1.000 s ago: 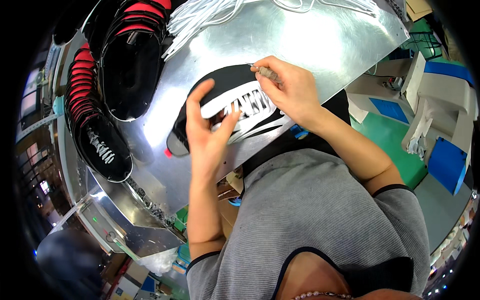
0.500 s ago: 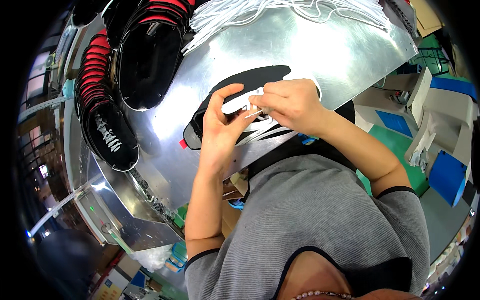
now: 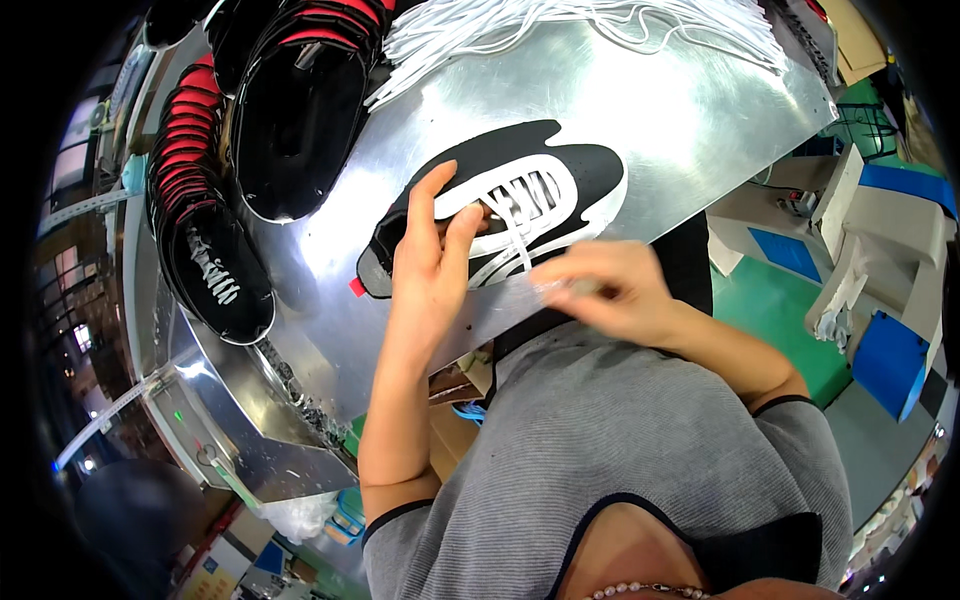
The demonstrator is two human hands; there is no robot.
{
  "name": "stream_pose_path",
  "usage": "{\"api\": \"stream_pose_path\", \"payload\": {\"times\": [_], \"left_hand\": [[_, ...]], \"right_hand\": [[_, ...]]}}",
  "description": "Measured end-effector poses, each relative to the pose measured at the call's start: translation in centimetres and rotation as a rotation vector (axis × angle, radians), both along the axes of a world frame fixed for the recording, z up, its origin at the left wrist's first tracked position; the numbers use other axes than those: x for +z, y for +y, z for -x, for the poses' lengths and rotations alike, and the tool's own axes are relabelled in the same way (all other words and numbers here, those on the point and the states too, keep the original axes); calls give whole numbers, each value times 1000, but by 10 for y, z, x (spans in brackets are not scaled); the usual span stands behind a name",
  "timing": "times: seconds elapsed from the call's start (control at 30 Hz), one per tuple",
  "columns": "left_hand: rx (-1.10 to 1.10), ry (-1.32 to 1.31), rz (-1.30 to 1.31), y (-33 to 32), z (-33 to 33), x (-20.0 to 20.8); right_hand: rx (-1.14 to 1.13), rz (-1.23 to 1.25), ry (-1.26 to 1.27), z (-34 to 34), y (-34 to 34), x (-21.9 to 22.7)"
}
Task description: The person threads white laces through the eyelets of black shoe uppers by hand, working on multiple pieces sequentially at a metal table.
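Nearest to us, our right hand [image 3: 600, 285] hovers at the near edge of the tabletop [image 3: 680, 110], its fingers curled in and pinched on the ends of the white lace [image 3: 500, 262]. The hand is blurred, so we cannot tell how tightly it grips or whether it has one end or two. Just beyond it, our left hand [image 3: 432, 265] lies flat and spread on the black shoe [image 3: 500, 195], fingers extended over the near side of the collar and the lower eyelets, pressing the shoe down rather than closing around anything.

We judge the lacing well along: white lace crosses the upper rows in several bars, and loose strands run from the lower eyelets toward our right hand. What seems left is to draw these ends through, snug them and tidy them; no knot or bow shows.

The shoe lies on the shiny metal tabletop, near its middle, toe pointing right and slightly away. It is black with a broad white band around the lacing opening and a small red tab at the heel end.

Farther off, to the left, stand other black shoes with red linings [image 3: 205, 230], one of them already laced in white. At the far edge lies a bundle of loose white laces [image 3: 560, 20].
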State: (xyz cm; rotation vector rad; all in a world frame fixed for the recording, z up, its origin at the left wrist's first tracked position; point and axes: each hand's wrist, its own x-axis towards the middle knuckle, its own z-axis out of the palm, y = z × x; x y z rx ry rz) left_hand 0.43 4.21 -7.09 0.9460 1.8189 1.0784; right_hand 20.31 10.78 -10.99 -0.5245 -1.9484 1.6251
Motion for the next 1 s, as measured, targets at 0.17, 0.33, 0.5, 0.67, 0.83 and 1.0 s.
{"api": "stream_pose_path", "payload": {"times": [0.17, 0.33, 0.5, 0.67, 0.83, 1.0], "left_hand": [[-60, 318, -15, -31, -13, 10], [-87, 415, -81, -39, -15, -3], [-90, 328, -58, -36, -20, 1], [0, 492, -95, -28, -23, -9], [27, 414, -119, -25, -20, -12], [21, 388, -125, -21, -19, -10]], "right_hand": [[-206, 75, -260, 13, 4, -1], [-233, 125, -322, 37, 1, -3], [-226, 322, -134, 49, 5, 2], [-228, 277, -112, 46, 3, 0], [-135, 126, -178, 19, 1, 7], [-143, 20, -217, 20, -1, 19]]}}
